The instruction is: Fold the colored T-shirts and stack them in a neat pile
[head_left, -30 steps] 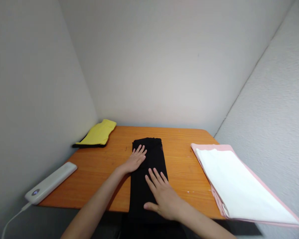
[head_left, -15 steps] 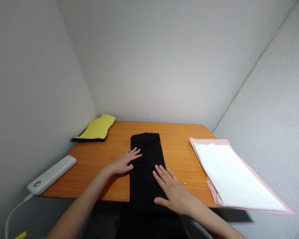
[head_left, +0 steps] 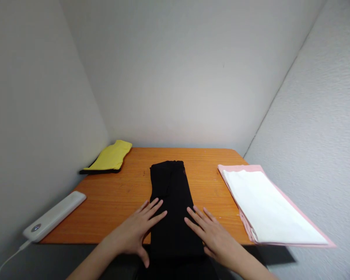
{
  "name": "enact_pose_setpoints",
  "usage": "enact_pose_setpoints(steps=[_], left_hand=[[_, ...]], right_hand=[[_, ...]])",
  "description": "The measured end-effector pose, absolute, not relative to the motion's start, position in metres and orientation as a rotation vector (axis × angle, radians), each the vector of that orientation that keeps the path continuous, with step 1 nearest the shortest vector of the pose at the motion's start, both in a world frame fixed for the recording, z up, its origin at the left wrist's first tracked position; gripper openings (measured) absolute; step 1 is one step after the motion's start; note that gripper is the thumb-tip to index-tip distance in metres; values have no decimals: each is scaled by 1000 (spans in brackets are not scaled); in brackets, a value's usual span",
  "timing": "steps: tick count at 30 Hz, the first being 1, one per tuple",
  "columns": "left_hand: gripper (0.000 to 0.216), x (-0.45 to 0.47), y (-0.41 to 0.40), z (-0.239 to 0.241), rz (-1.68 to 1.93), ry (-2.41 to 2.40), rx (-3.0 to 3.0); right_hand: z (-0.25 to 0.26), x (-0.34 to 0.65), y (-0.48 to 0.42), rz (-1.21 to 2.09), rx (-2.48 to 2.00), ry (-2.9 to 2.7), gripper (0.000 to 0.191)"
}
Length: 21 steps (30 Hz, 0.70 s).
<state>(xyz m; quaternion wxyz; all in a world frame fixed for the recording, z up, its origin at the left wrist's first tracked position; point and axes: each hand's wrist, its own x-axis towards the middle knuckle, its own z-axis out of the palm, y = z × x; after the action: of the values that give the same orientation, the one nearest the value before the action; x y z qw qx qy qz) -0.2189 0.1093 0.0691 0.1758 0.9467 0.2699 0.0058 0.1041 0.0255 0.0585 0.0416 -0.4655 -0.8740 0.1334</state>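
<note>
A folded black garment [head_left: 175, 217] lies lengthwise down the middle of the wooden table, its near end reaching the front edge. It looks like trousers with a gathered waistband at the far end; a smaller folded part lies over its upper left. My left hand [head_left: 137, 227] is open, fingers spread, fingertips on the garment's left side and thumb pointing down near the table edge. On the right side, my right hand [head_left: 211, 233] is open too, with its fingertips at the cloth's edge. Neither hand grips anything.
Folded yellow cloth [head_left: 112, 155] rests on black cloth at the back left. A white power bank [head_left: 55, 217] with a cable lies at the left edge. Folded white cloth [head_left: 268, 206] on pink cloth [head_left: 253, 168] overhangs the right front edge. Walls enclose the table [head_left: 128, 190].
My left hand has slid down the garment toward me, fingers spreading wider. My right hand has shifted slightly right and nearer the garment's edge. The view has tilted and shifted a little.
</note>
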Motion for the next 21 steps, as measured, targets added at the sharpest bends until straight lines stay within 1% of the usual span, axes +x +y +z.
enact_pose_setpoints(steps=[1,2,5,7,8,10,12,13,14,15,18,21], left_hand=[[123,-218,104,65,15,791,2686],[119,-217,100,61,35,829,2692],[93,-213,89,54,141,890,2702],[83,-213,82,56,176,865,2675],[78,-214,79,59,176,852,2651],[64,-216,71,66,183,840,2586],[42,-215,64,72,251,850,2481],[31,-214,62,73,324,872,2407],[25,-210,60,73,421,911,2319],[24,-206,61,72,535,970,2219],[30,-189,72,62,839,1247,1940],[32,-174,91,51,888,1535,1860]], right_hand=[[54,103,22,357,-1450,-2653,96],[51,102,19,321,-1458,-2639,97],[49,103,13,307,-1439,-2628,95],[53,106,10,343,-1412,-2611,87],[56,107,9,374,-1386,-2591,79],[62,109,8,473,-1312,-2510,55],[65,108,10,593,-1281,-2336,31],[64,106,13,638,-1297,-2223,25],[63,103,18,661,-1338,-2102,25],[61,99,24,660,-1396,-1990,28],[52,87,50,533,-1597,-1770,41],[46,74,79,332,-1814,-1722,44]])
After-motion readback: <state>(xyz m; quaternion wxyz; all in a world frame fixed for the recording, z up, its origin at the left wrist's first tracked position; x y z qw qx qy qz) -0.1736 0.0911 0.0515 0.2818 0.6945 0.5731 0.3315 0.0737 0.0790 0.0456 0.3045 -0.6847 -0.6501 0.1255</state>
